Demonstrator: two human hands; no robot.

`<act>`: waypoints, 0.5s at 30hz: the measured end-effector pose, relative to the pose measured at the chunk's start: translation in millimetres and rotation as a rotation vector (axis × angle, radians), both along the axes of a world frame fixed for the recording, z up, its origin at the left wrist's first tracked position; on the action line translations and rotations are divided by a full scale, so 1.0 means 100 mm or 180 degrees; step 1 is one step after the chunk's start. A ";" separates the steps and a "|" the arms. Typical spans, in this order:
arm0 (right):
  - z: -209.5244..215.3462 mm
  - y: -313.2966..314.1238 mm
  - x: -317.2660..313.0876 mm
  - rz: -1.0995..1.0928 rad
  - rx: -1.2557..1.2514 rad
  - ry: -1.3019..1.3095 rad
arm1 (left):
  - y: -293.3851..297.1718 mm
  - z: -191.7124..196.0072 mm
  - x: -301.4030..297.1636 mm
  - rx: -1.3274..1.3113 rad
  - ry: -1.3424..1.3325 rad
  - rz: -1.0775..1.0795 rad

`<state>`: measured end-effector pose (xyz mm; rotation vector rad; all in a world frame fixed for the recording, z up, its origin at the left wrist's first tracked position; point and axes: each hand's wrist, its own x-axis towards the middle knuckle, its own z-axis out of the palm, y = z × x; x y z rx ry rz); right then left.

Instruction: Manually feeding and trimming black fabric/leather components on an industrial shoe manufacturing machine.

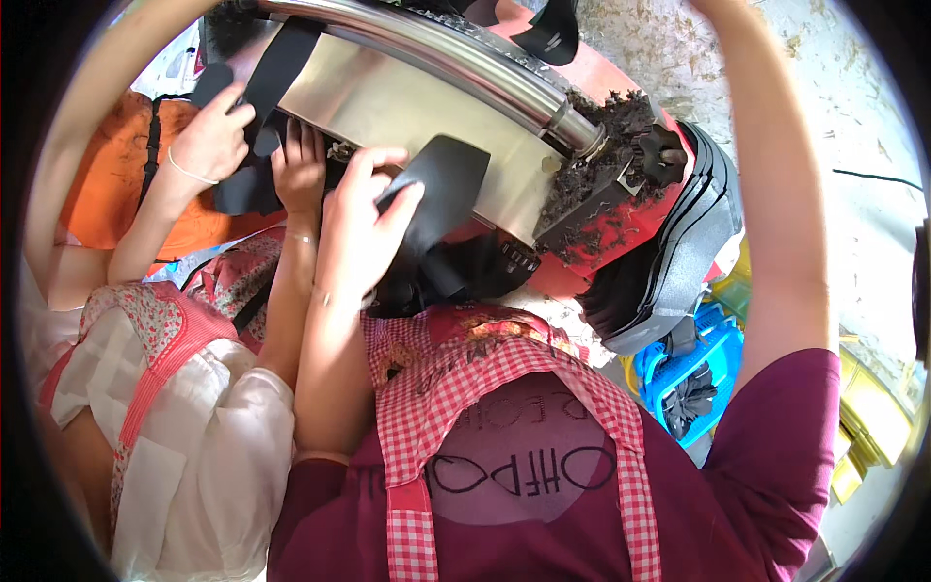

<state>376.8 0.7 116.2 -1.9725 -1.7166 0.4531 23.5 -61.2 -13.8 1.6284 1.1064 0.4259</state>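
Left hand (364, 218) pressing a black sheet piece (441, 189) onto a machine's steel plate (388, 107).

The piece lies at the frame's 12 o'clock, flat under the left hand's spread fingers (400, 206). The right hand leaves the frame at 1 o'clock, so I cannot tell its grip. A co-worker's hands (296, 170) crowd in at 10 o'clock on more black material. Risk, in my judgement: fingers so close together near the shaving-clogged red housing (621, 228) could be nipped, or the piece could skew.
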 end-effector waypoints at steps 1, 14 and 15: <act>-0.48 0.16 0.16 0.0924 0.0213 -0.0263 | 0.16 -0.35 -0.02 0.0710 0.0042 -0.0278; -1.05 -0.03 0.13 0.0516 -0.1105 0.1481 | -0.30 -0.45 -0.01 0.0304 0.2569 -0.1381; -1.01 0.02 0.34 0.0733 -0.1100 0.1988 | -0.49 -0.82 -0.02 0.0893 0.2012 -0.1261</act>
